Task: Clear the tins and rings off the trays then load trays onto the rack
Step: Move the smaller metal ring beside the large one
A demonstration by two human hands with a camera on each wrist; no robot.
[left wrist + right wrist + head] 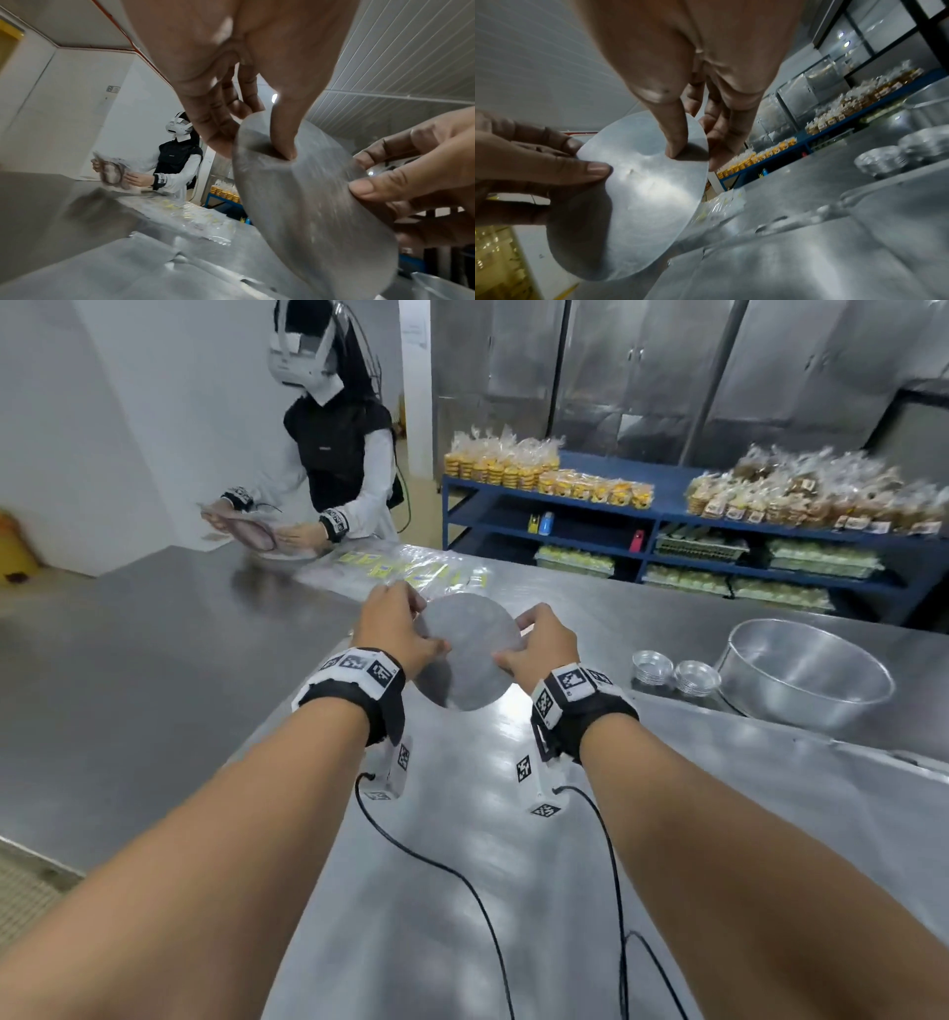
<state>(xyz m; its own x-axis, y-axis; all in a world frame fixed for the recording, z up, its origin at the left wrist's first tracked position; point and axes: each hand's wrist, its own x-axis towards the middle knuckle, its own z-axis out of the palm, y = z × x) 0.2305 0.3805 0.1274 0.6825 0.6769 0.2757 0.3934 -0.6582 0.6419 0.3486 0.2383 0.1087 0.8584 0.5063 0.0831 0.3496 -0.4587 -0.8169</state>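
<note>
A flat round metal disc (464, 654) hangs tilted above the steel tray (462, 865), held between both hands. My left hand (395, 629) pinches its left edge, thumb on the near face and fingers behind. My right hand (539, 642) pinches the right edge the same way. In the left wrist view the left hand (254, 142) grips the disc (308, 203) at its top edge. In the right wrist view the right hand (693, 156) pinches the disc (641, 192). Two stacks of small tins (652, 667) stand to the right, next to a large round pan (806, 680).
Another person (334, 454) stands at the table's far left corner handling a clear packet. Clear plastic bags (400, 570) lie on the steel table (154, 660) beyond the disc. A blue shelf (667, 505) of packaged goods runs behind the table, with steel cabinets behind it.
</note>
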